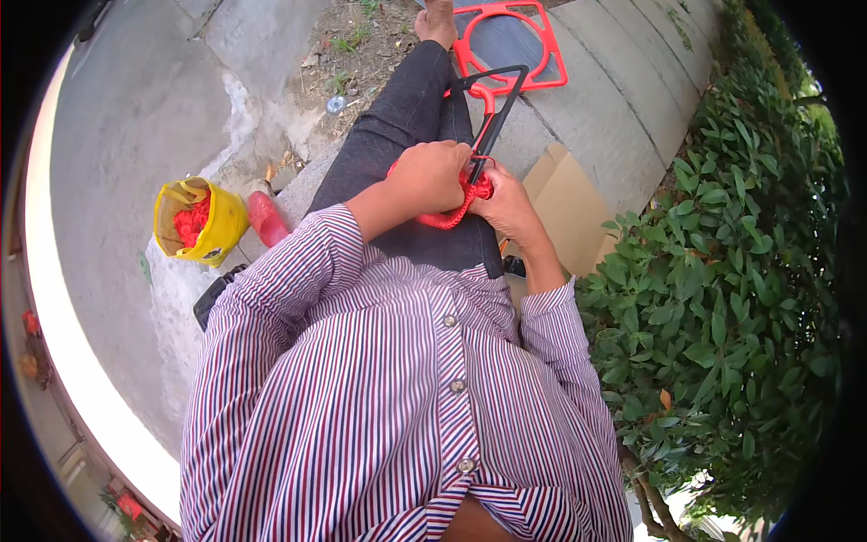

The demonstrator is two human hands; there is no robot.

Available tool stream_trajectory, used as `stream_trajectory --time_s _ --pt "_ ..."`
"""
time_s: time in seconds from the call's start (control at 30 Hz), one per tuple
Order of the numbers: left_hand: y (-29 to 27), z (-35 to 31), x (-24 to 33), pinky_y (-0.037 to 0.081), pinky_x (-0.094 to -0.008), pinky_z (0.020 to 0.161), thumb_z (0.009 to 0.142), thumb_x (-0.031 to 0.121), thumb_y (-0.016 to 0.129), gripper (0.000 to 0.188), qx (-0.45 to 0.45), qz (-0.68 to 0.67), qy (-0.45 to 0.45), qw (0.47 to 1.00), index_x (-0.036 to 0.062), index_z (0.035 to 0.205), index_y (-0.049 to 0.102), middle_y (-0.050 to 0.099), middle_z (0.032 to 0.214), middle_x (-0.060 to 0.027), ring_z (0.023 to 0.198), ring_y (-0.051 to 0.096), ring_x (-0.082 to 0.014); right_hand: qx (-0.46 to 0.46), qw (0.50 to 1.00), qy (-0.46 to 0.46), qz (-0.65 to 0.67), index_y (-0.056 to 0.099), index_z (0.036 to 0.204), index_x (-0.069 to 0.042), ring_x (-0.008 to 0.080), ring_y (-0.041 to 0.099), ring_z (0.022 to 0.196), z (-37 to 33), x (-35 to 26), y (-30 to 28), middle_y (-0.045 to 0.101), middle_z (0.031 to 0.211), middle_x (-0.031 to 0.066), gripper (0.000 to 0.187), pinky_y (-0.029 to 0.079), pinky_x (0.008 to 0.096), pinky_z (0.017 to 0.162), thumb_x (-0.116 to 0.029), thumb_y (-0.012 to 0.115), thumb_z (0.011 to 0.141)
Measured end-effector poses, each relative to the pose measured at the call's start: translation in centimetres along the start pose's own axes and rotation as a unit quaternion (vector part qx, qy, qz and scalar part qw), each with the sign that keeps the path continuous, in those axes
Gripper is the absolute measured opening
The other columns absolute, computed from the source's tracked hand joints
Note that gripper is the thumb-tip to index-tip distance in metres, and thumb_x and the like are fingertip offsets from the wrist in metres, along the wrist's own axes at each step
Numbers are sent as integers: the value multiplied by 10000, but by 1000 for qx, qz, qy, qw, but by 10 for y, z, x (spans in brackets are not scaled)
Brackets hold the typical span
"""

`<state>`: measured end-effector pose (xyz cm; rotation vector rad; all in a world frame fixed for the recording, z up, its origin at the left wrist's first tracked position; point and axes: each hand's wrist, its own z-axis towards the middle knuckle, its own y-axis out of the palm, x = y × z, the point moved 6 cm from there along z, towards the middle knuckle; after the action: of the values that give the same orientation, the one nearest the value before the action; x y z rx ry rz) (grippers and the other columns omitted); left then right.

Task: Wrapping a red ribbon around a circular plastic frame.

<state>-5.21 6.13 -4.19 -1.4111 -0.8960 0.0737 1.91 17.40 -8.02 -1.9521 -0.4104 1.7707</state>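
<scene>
Over my lap, both hands are closed on red braided cord work [444, 219]. My left hand [428, 176] lies across its top with the fingers curled under, and they are partly hidden. My right hand [508, 206] pinches the cord work from the other side, just below a thin black frame [517, 88]. This frame slants up and away from my hands, and a red wrapped strip [489, 101] runs along part of it. A thin loop of red cord shows between the hands. How the cord joins the frame is hidden by my fingers.
A yellow bucket [231, 226] holding red cord [191, 222] stands to the left, beside a pink-red shoe [265, 218]. A red frame with a round ring [562, 65] lies past my bare foot [437, 24]. Cardboard [564, 208] and a leafy hedge [713, 334] are on the right.
</scene>
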Motion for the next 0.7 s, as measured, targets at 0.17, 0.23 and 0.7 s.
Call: stream_trajectory --time_s 0.17,0.23,0.7 --pt "-2 2 -19 495 -398 835 707 84 555 287 192 -223 21 956 19 982 608 579 991 -186 960 598 -328 124 991 25 37 599 1099 3 261 537 1150 -30 7 -39 535 1263 162 504 416 354 987 -180 769 660" --pt "16 14 -35 474 -339 859 715 90 559 335 152 -276 -42 948 31 1042 604 570 1016 -152 961 580 -260 265 883 45 384 578 1048 -5 309 511 1183 -55 0 -66 538 1249 197 412 363 439 1051 -104 720 674" --pt "62 0 -13 394 -294 879 759 86 485 435 -77 -612 -212 758 43 1192 496 535 992 -58 921 509 -159 203 787 -83 577 553 1089 28 265 532 1045 -118 -7 -132 444 1259 171 286 494 448 832 -187 498 908"
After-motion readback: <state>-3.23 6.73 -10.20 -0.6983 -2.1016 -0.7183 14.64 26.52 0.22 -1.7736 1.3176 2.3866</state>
